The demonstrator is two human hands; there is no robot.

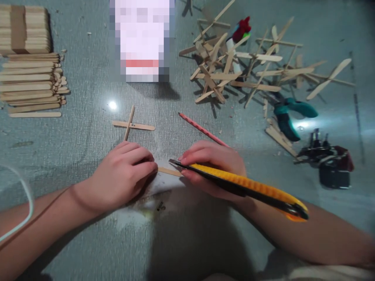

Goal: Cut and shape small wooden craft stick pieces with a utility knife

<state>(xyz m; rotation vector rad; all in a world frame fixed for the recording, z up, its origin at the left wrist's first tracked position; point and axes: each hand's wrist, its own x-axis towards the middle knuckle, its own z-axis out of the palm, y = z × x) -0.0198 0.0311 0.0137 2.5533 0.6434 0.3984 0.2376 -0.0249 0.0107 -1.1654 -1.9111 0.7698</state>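
My right hand (pixel 215 166) is closed round a yellow and black utility knife (pixel 249 185). Its blade tip points left, just above a wooden craft stick (pixel 169 171). One end of that stick lies under the fingers of my left hand (pixel 125 171), which are bent and pressed together on it. The stick's other end runs behind the knife to my right fingertips. Beneath is a pale, stained sheet (pixel 166 185) on the table. Just beyond my left hand, two craft sticks form a cross (pixel 140 126). A red pencil (pixel 202 129) lies past my right hand.
Craft sticks (pixel 29 84) are stacked at the far left beside a banded bundle (pixel 32 29). Several assembled stick pieces (pixel 216 76) crowd the back right, near teal-handled pliers (pixel 287 121) and a dark clip-like object (pixel 334 171). A blurred-out box shape (pixel 142 39) stands at the back.
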